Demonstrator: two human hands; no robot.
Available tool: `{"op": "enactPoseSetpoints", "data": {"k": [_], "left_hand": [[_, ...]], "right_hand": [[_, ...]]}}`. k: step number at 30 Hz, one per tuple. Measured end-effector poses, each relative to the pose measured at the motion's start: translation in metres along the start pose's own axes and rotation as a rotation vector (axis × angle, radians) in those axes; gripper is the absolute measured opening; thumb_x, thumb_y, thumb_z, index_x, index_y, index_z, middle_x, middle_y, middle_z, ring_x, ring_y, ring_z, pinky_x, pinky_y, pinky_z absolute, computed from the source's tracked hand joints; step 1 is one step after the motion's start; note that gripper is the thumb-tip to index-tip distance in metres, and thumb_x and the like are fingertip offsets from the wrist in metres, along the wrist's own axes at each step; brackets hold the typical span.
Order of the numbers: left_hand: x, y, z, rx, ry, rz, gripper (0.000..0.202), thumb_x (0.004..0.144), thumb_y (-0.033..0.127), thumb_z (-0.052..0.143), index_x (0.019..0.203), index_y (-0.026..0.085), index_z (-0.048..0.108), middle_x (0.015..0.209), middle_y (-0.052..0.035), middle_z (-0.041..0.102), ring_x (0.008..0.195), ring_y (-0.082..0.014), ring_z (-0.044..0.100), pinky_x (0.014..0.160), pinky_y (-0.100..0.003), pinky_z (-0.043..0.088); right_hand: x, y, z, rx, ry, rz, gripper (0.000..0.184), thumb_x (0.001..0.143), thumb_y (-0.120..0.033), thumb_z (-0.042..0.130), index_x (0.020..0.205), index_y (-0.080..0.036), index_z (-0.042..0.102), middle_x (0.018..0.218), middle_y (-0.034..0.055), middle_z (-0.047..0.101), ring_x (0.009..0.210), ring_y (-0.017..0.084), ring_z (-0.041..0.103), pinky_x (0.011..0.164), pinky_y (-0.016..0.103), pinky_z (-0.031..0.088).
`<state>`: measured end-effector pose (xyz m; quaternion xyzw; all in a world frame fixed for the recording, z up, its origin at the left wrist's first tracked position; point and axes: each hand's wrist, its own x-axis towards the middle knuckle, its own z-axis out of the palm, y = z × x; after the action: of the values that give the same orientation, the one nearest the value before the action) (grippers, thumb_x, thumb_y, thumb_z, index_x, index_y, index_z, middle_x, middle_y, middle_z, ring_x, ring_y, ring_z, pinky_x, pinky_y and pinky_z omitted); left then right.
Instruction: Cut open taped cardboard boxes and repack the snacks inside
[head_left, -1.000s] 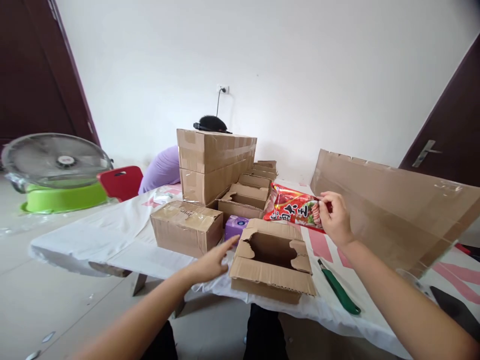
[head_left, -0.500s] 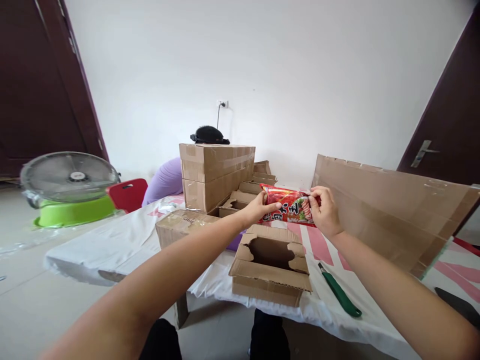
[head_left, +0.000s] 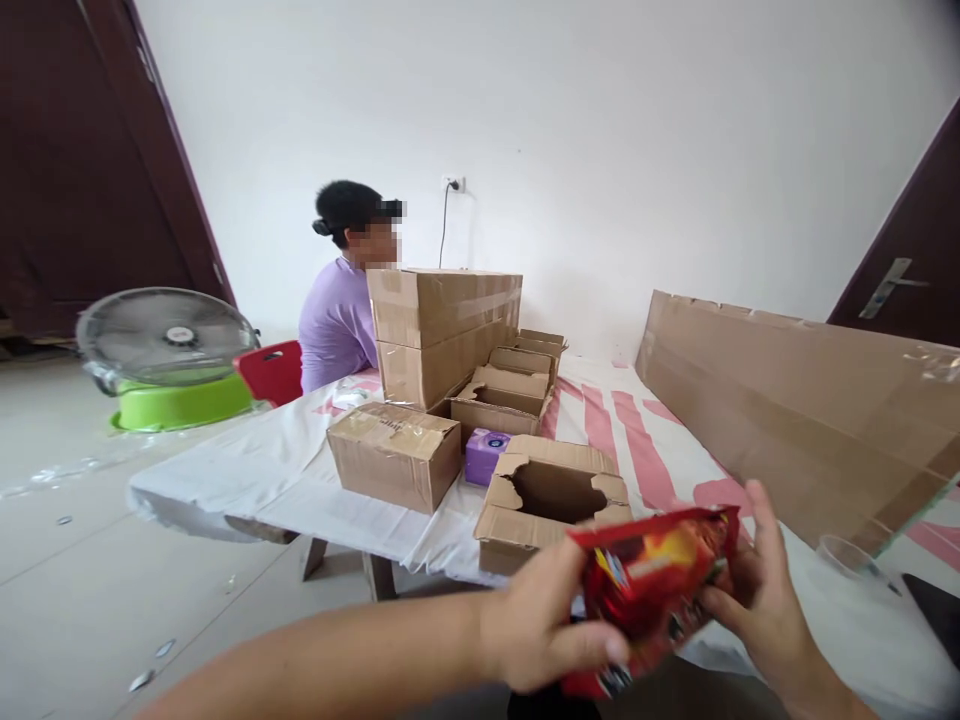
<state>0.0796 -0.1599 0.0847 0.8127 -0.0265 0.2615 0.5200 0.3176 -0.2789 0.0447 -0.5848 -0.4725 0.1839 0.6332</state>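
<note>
A red noodle packet (head_left: pixel 651 582) is held close to me at the bottom of the view, between both my hands. My left hand (head_left: pixel 541 625) grips its left edge with curled fingers. My right hand (head_left: pixel 757 600) wraps round its right side. Just beyond the packet an open cardboard box (head_left: pixel 553 505) with torn flaps sits at the near edge of the white-covered table (head_left: pixel 247 470). A small purple pack (head_left: pixel 485 455) lies behind that box.
A taped box (head_left: pixel 395 452), two stacked sealed boxes (head_left: pixel 444 330) and several open boxes (head_left: pixel 504 392) stand mid-table. A long flat cardboard sheet (head_left: pixel 802 415) leans at right. A person in purple (head_left: pixel 339 320) sits behind; a fan (head_left: pixel 166 338), green basin (head_left: pixel 184 401), red chair (head_left: pixel 274 370) stand left.
Both hands have brought the red packet from over the table down and toward me. The view has shifted, and the person behind the boxes has sat up into sight.
</note>
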Motion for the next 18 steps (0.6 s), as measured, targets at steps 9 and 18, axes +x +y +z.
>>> {"op": "enactPoseSetpoints", "data": {"k": [9,18], "left_hand": [[-0.043,-0.104,0.014,0.697,-0.32,0.092,0.063,0.084,0.061,0.048,0.134,0.024,0.042,0.126,-0.0145,0.059,0.112,-0.0328,0.057,0.1,-0.046,0.043],[-0.073,-0.127,-0.036,0.892,0.046,-0.437,0.042,0.084,0.023,0.049,0.125,0.021,0.039,0.11,-0.0103,0.064,0.097,-0.0238,0.065,0.083,-0.035,0.051]], "right_hand": [[-0.012,0.095,0.012,0.055,-0.085,0.368,0.061,0.064,-0.059,0.075,0.113,-0.024,0.067,0.117,0.0118,0.07,0.106,0.034,0.066,0.09,0.046,0.054],[0.016,0.086,0.12,0.199,-0.39,0.164,0.055,0.077,-0.051,0.069,0.121,-0.02,0.059,0.122,0.0104,0.067,0.113,0.03,0.061,0.1,0.045,0.046]]}}
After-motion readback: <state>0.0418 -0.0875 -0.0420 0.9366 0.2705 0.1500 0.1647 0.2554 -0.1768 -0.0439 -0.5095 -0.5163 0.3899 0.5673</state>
